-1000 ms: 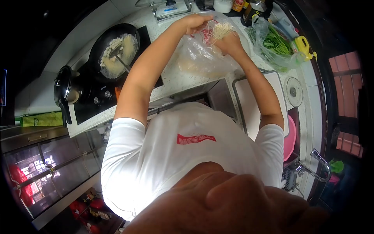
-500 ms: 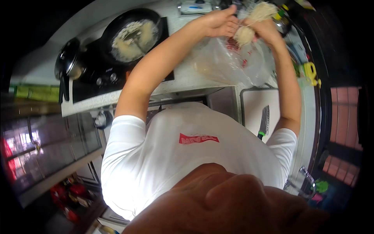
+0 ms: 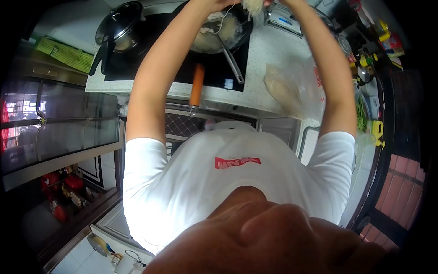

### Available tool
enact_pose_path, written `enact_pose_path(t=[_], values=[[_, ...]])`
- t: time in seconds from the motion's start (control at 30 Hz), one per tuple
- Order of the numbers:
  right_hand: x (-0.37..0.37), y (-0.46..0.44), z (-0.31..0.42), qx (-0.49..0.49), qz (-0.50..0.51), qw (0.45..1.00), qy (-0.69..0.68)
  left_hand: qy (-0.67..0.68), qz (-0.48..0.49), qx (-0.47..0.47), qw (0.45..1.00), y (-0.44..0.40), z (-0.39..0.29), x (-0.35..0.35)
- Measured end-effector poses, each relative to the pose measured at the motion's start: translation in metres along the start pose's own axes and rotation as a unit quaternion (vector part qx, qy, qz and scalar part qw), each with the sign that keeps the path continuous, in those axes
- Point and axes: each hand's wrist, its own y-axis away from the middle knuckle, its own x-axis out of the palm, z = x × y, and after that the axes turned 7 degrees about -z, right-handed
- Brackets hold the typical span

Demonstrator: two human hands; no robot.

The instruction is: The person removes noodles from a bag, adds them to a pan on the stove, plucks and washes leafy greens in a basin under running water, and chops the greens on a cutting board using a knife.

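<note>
A pale bundle of dried thin noodles (image 3: 252, 6) is held over the right rim of the wok (image 3: 246, 39), cut by the top edge. My right hand (image 3: 276, 2) grips the bundle from the right; only part of it shows. My left hand (image 3: 222, 4) is close on the other side, its fingers mostly out of frame. A thin white strand (image 3: 223, 19) hangs near it towards the wok. Cloudy liquid with whitish pieces (image 3: 210, 42) fills the wok. A metal-handled utensil (image 3: 232, 60) leans in it. The wooden wok handle (image 3: 197, 84) points towards me.
A lidded pot (image 3: 121, 25) stands on the left of the black stove (image 3: 169, 71). A clear plastic bag (image 3: 305, 89) lies on the counter at right, partly behind my right arm. Bottles, a yellow-handled jug (image 3: 376, 130) and greens (image 3: 361, 112) line the right side.
Both hands have moved left, from above the plastic bag to over the wok, carrying the noodle bundle. My view has shifted too; the knife on the right is out of sight.
</note>
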Motion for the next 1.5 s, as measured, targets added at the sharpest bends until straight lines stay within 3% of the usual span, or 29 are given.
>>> enact_pose_path(t=[0.13,0.2,0.3,0.33,0.4,0.47,0.53,0.57,0.77,0.97,1.33,1.43,1.5], values=[[0.099,-0.016,-0.014,-0.015,0.059,0.998,0.016,-0.081,-0.162,0.002,0.983,0.013,0.03,-0.097],[0.152,-0.028,-0.045,-0.02,0.036,0.968,0.249,-0.136,-0.273,0.01,0.952,0.031,0.04,-0.122],[0.164,-0.009,-0.017,-0.081,0.036,0.962,0.26,-0.336,-0.17,0.124,0.918,0.046,0.04,-0.148],[0.168,-0.009,-0.011,-0.101,0.056,0.95,0.289,-0.396,-0.192,0.176,0.88,0.045,0.043,-0.143],[0.175,-0.009,-0.004,-0.135,0.085,0.933,0.321,-0.516,-0.119,0.274,0.803,0.044,0.041,-0.138],[0.181,-0.008,0.004,-0.16,0.102,0.925,0.33,-0.644,-0.094,0.26,0.713,0.042,0.044,-0.129],[0.181,-0.005,0.012,-0.144,0.11,0.928,0.325,-0.678,-0.099,0.191,0.703,0.04,0.048,-0.12],[0.181,-0.005,0.014,-0.135,0.113,0.93,0.324,-0.677,-0.116,0.213,0.695,0.036,0.053,-0.12],[0.185,-0.009,0.01,-0.085,0.122,0.944,0.296,-0.693,-0.149,0.239,0.664,0.024,0.069,-0.121],[0.189,-0.018,0.021,-0.025,0.13,0.949,0.288,-0.657,-0.221,0.236,0.681,0.02,0.077,-0.123],[0.198,-0.031,0.011,0.068,0.115,0.951,0.28,-0.607,-0.292,0.109,0.731,0.032,0.077,-0.104],[0.209,-0.048,-0.033,0.106,0.06,0.954,0.275,-0.598,-0.313,0.065,0.735,0.041,0.073,-0.111],[0.179,-0.032,-0.015,0.101,0.134,0.937,0.308,-0.601,-0.316,0.011,0.734,0.044,0.069,-0.122]])
